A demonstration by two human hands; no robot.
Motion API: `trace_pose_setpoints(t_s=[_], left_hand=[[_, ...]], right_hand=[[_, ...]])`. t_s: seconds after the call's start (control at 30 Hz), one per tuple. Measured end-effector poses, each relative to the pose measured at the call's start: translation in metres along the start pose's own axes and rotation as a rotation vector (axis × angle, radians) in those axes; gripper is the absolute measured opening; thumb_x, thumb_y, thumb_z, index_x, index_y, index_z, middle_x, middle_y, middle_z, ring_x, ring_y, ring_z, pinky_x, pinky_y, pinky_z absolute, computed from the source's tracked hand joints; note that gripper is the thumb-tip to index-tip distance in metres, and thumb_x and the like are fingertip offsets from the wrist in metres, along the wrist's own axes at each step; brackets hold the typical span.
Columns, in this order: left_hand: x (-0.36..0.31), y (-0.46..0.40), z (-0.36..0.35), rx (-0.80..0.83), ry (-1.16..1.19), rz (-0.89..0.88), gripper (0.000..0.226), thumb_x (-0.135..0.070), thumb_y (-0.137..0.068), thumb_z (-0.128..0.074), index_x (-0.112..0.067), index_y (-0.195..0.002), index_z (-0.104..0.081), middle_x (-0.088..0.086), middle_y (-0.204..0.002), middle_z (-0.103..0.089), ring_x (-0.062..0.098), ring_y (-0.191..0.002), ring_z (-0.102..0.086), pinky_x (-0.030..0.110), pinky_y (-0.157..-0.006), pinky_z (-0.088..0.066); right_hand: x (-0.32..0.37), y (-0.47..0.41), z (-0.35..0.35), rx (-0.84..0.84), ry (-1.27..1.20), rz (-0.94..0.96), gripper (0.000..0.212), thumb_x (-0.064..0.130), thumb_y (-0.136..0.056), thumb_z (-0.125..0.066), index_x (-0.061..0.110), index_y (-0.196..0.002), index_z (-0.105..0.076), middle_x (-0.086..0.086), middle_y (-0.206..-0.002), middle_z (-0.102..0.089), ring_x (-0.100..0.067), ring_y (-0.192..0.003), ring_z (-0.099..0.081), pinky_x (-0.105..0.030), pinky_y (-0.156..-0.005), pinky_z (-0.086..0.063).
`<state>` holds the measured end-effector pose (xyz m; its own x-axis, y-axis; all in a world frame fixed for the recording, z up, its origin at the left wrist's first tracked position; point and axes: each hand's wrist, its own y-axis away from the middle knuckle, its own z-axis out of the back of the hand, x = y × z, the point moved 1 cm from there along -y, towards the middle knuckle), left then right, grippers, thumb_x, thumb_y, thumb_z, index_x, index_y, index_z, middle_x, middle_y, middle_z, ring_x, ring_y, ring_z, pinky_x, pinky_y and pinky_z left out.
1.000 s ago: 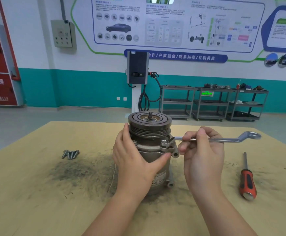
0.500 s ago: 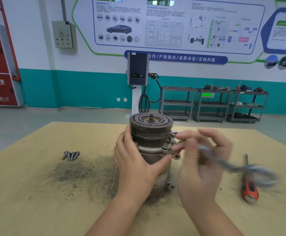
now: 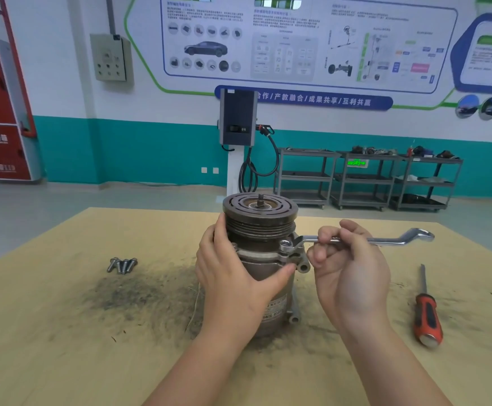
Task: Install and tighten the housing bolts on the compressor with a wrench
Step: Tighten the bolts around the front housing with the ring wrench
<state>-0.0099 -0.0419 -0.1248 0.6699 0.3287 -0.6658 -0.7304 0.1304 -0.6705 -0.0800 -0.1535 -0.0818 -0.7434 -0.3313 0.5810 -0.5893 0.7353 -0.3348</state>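
The compressor (image 3: 260,230) stands upright on the wooden table (image 3: 63,332), pulley face up. My left hand (image 3: 233,273) wraps around its left side and front, thumb across the housing flange. My right hand (image 3: 350,268) grips the shank of a silver offset ring wrench (image 3: 397,240). The wrench lies level, pointing right, and its near ring end sits over a bolt on the flange at the compressor's right front. Several loose bolts (image 3: 122,265) lie together on the table to the left.
A red-handled screwdriver (image 3: 426,315) lies on the table at the right, tip pointing away. Dark metal dust covers the table left of the compressor. Beyond the table stand a charging post (image 3: 237,124) and grey shelf carts (image 3: 364,177).
Half a second ago the wrench had swung down toward me in a blur. Now it points right again, level, with its ring end on the flange bolt. My left hand has stayed put.
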Motion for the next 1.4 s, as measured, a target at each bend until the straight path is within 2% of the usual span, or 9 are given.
trace_pose_setpoints(t_s=[0.13,0.3,0.43,0.6,0.77,1.03,1.1,1.27,1.4], left_hand=[[-0.001,0.000,-0.002,-0.021,-0.012,0.003,0.118,-0.071,-0.058,-0.068,-0.018,-0.150,-0.018,0.002,-0.146,-0.028,0.018,-0.136,-0.023,0.049,-0.116,-0.027],[0.002,0.000,-0.006,-0.081,0.045,0.015,0.106,-0.085,-0.065,-0.046,-0.026,-0.148,-0.019,0.000,-0.142,-0.031,0.018,-0.132,-0.028,0.044,-0.110,-0.027],[-0.001,-0.004,-0.010,-0.143,0.119,0.117,0.087,-0.055,-0.072,-0.034,-0.008,-0.146,-0.035,0.015,-0.141,-0.042,0.032,-0.131,-0.038,0.051,-0.108,-0.032],[0.005,0.000,-0.007,-0.062,0.027,0.004,0.107,-0.077,-0.059,-0.060,-0.031,-0.146,-0.017,-0.005,-0.142,-0.028,0.016,-0.133,-0.025,0.045,-0.112,-0.027],[-0.001,-0.001,-0.002,-0.029,-0.008,0.013,0.117,-0.067,-0.058,-0.069,-0.015,-0.151,-0.021,0.003,-0.145,-0.029,0.017,-0.136,-0.023,0.050,-0.116,-0.026],[0.000,-0.001,-0.001,-0.032,-0.014,-0.008,0.117,-0.071,-0.058,-0.067,-0.016,-0.150,-0.020,0.001,-0.144,-0.029,0.015,-0.133,-0.024,0.048,-0.115,-0.028],[0.000,-0.001,-0.001,-0.035,-0.026,-0.010,0.116,-0.070,-0.058,-0.067,-0.016,-0.150,-0.020,0.001,-0.144,-0.030,0.015,-0.133,-0.025,0.047,-0.115,-0.028],[0.003,0.000,-0.005,-0.045,0.033,0.004,0.108,-0.080,-0.061,-0.054,-0.030,-0.147,-0.015,-0.006,-0.143,-0.026,0.016,-0.135,-0.024,0.042,-0.113,-0.023],[-0.004,-0.003,-0.006,-0.096,0.140,0.124,0.094,-0.060,-0.067,-0.032,-0.013,-0.148,-0.032,0.010,-0.144,-0.038,0.027,-0.135,-0.032,0.053,-0.114,-0.027]], right_hand=[[-0.008,0.018,-0.003,0.095,0.210,0.351,0.013,0.006,-0.100,-0.034,0.016,-0.099,-0.042,-0.004,-0.064,-0.061,-0.017,-0.047,-0.051,-0.024,-0.050,-0.044],[-0.022,0.038,-0.004,0.362,0.619,0.708,0.004,0.024,-0.097,-0.051,0.023,-0.097,-0.054,0.011,-0.087,-0.062,-0.007,-0.068,-0.064,-0.019,-0.065,-0.051],[-0.023,0.038,-0.002,0.583,0.857,0.901,0.013,-0.002,-0.083,-0.070,0.008,-0.091,-0.066,0.001,-0.090,-0.065,-0.010,-0.086,-0.063,-0.021,-0.078,-0.051],[-0.008,0.035,-0.008,0.390,0.485,0.720,0.010,0.016,-0.100,-0.045,0.024,-0.106,-0.045,-0.006,-0.084,-0.064,-0.014,-0.063,-0.062,-0.020,-0.063,-0.050],[0.000,0.020,-0.005,0.076,0.163,0.353,0.017,0.005,-0.103,-0.032,0.019,-0.100,-0.041,-0.004,-0.064,-0.062,-0.016,-0.047,-0.052,-0.025,-0.050,-0.045],[-0.001,-0.001,0.001,0.022,0.012,-0.015,0.021,-0.003,-0.099,-0.030,0.013,-0.094,-0.043,-0.007,-0.056,-0.056,-0.016,-0.039,-0.044,-0.022,-0.042,-0.038],[-0.003,0.003,0.001,0.046,0.073,0.086,0.020,-0.001,-0.100,-0.031,0.015,-0.095,-0.042,-0.005,-0.059,-0.058,-0.017,-0.042,-0.046,-0.025,-0.045,-0.040],[-0.025,0.037,-0.003,0.308,0.569,0.716,0.013,0.022,-0.097,-0.049,0.034,-0.096,-0.052,0.003,-0.083,-0.061,-0.011,-0.065,-0.058,-0.019,-0.064,-0.047],[-0.032,0.040,-0.003,0.563,0.773,0.873,0.013,0.027,-0.092,-0.064,0.016,-0.093,-0.059,0.005,-0.091,-0.061,-0.012,-0.084,-0.061,-0.022,-0.075,-0.049]])
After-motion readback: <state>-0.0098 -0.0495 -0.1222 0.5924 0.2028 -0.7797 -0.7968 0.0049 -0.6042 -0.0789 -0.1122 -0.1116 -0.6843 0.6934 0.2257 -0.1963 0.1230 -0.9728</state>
